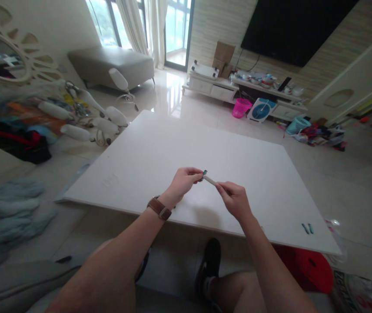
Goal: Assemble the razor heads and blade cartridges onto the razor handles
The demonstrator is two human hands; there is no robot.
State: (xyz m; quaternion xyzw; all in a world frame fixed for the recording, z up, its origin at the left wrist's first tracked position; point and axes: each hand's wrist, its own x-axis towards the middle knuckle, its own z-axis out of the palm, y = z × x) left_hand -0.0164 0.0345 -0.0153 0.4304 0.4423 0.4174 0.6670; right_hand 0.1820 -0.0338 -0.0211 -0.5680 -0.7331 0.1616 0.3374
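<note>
Over the near half of the white table (186, 150), my left hand (187, 177) pinches a small green piece like a circuit board (204, 172) between thumb and fingertips. My right hand (234, 198) is closed on the near end of a slim, pale grey stick-shaped piece (210, 180). Its far end meets the green piece; whether the two are joined is too small to tell. Two narrow green strips (307, 228) lie at the table's right corner. Several faint, whitish slim pieces (108, 180) rest on the left side. A brown-strapped watch (159, 208) is on my left wrist.
A lamp with several white shades (106, 126) stands close to the table's left edge. Under the near right edge is a red stool-like object (303, 267). Beyond the table are a pink basket (241, 108), a blue and white fan (262, 109) and a low cabinet (218, 92).
</note>
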